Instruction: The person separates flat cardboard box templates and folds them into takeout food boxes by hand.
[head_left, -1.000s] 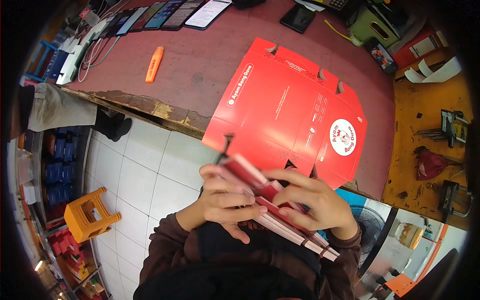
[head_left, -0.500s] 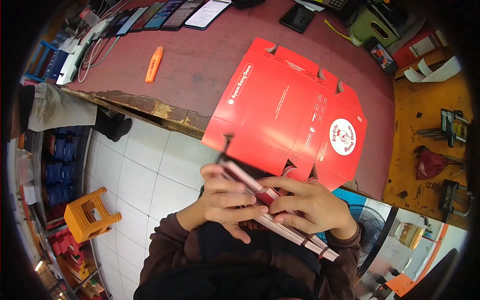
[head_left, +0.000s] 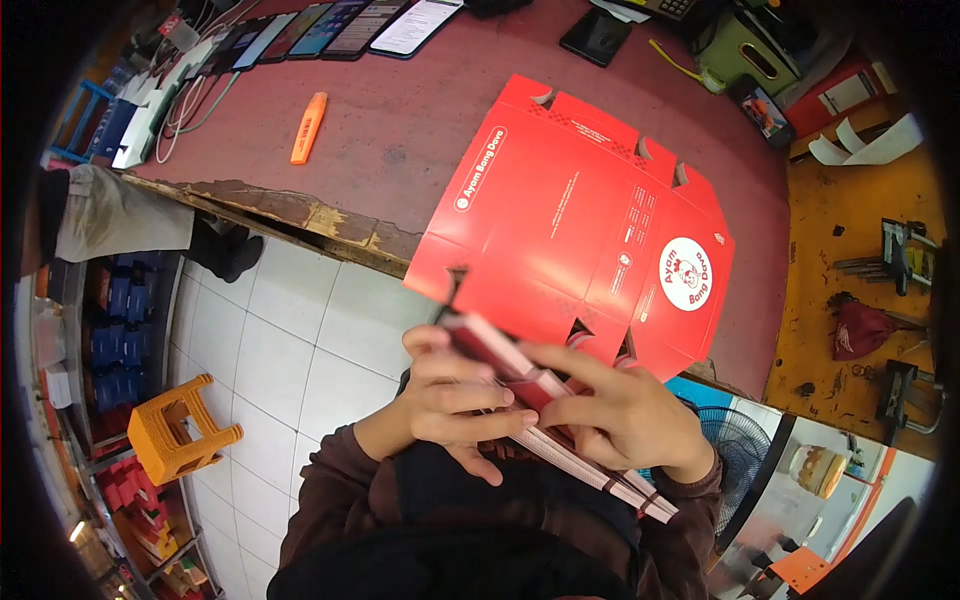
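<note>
Between my hands, close to my body, is a thick bundle of banknotes (head_left: 600,478), reddish with pale edges and dark bands toward its lower right end. My left hand (head_left: 450,400) wraps its fingers around the bundle's upper left part, where the notes are blurred. From the right, my right hand (head_left: 625,415) pinches the notes near the middle with thumb and fingers. Just beyond the hands, a flat red cardboard box sheet (head_left: 570,220) with a round white logo lies on the dark red table (head_left: 380,150), its near edge partly behind the notes.
An orange highlighter (head_left: 309,128) lies on the table. Several phones (head_left: 350,28) with cables line the far left edge. A black phone (head_left: 595,36) and a green box (head_left: 750,60) are at the back. Below left stands an orange stool (head_left: 180,430); a person's leg (head_left: 125,220) is beside the table.
The upper notes have shifted and blurred between my hands, and my right fingers have moved slightly along them. The cardboard sheet and table items have stayed put.
</note>
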